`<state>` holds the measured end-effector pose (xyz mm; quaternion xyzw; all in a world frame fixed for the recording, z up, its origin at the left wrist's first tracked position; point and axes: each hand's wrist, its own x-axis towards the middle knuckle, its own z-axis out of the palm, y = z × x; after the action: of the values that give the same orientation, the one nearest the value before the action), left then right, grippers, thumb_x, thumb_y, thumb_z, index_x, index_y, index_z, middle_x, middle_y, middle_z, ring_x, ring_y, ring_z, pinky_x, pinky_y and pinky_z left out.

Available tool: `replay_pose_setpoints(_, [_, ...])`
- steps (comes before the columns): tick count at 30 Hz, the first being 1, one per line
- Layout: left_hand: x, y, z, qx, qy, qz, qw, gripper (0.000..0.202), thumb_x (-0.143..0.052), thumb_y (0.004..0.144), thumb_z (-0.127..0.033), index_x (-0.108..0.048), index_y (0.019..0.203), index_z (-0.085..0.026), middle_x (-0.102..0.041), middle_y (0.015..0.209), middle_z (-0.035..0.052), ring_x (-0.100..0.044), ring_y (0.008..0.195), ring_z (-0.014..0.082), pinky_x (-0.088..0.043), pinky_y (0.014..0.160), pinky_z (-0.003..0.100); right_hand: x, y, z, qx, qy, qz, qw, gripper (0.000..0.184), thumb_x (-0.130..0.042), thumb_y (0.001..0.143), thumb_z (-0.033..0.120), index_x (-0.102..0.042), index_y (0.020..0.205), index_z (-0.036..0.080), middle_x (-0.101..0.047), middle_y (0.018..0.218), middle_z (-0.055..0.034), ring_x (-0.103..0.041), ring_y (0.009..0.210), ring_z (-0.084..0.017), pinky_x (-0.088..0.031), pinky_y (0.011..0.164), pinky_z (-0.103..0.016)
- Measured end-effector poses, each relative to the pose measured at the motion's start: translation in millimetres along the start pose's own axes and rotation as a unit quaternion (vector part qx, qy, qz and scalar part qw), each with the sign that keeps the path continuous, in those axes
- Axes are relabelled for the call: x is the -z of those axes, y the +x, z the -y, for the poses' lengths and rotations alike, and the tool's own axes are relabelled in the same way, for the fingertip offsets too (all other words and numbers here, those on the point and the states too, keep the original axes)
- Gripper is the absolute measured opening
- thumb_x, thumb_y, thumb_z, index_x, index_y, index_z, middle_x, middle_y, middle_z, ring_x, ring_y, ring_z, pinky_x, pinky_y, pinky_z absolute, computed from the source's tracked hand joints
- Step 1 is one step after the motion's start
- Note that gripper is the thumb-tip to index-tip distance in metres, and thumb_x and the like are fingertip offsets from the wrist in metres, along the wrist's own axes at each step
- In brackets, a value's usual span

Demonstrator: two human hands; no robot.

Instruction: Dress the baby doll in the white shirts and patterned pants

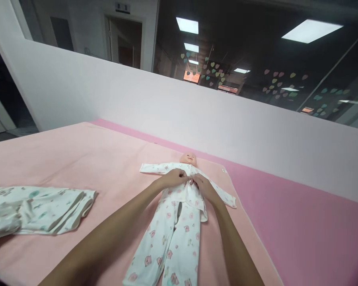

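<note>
A baby doll (189, 159) lies on its back, its head toward the wall. It wears a white printed baby shirt (179, 194) with both sleeves spread out, and white baby pants (179, 246) with pink prints and a slit at the crotch. My left hand (176, 178) and my right hand (203, 186) meet at the middle of the shirt's chest. The fingers of both are pinched together on the front of the shirt, nearly touching each other. Whatever small fastening may lie between the fingertips is hidden.
Folded white baby clothes (41, 210) with green prints lie at the left on the pink mat (113, 159). Beneath the mat shows a darker pink surface (301, 222). A white wall (197, 115) with a window above it stands behind.
</note>
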<state>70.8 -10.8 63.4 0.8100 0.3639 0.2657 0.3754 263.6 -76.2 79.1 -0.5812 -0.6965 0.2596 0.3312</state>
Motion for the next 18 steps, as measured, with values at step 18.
replay_pose_setpoints(18, [4.2, 5, 11, -0.019, -0.077, 0.047, 0.996, 0.019, -0.052, 0.092, -0.032, -0.057, 0.079, -0.019, -0.056, 0.079, -0.0003, -0.051, 0.071, 0.0154, -0.039, 0.064, 0.028, -10, 2, -8, 0.021, 0.015, -0.022, 0.999, 0.032, -0.057, 0.098, 0.045, -0.054, 0.075, 0.022, -0.049, 0.077, 0.0023, -0.042, 0.068, -0.015, -0.036, 0.065, -0.030])
